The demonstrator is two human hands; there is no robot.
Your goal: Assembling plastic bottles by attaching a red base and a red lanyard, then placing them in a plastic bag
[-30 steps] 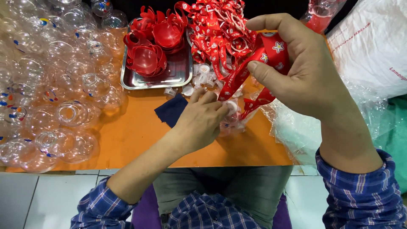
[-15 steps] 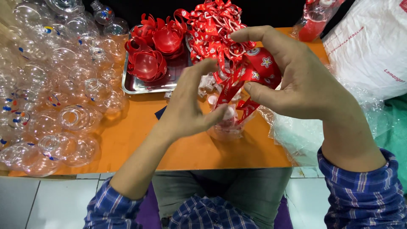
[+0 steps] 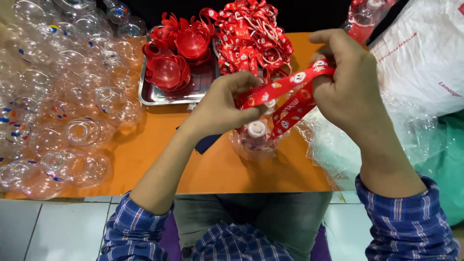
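My left hand (image 3: 224,104) and my right hand (image 3: 347,92) both grip a red printed strap (image 3: 285,87), stretched between them above the orange table (image 3: 217,169). The strap loops down to a small clear plastic bottle with a white cap (image 3: 254,137) that hangs or rests just below my hands. My left hand pinches the strap's lower end; my right hand holds the upper end, fingers curled around it.
A metal tray (image 3: 159,96) holds red bowl-shaped plastic pieces (image 3: 169,70). A heap of red straps (image 3: 251,34) lies behind it. Several clear plastic bottles (image 3: 63,96) fill the left side. Clear and white plastic bags (image 3: 415,72) lie at the right.
My hands have pulled apart, drawing the strap out straight. The red patterned piece in my right hand is no longer seen. The clear bottle now shows below the strap.
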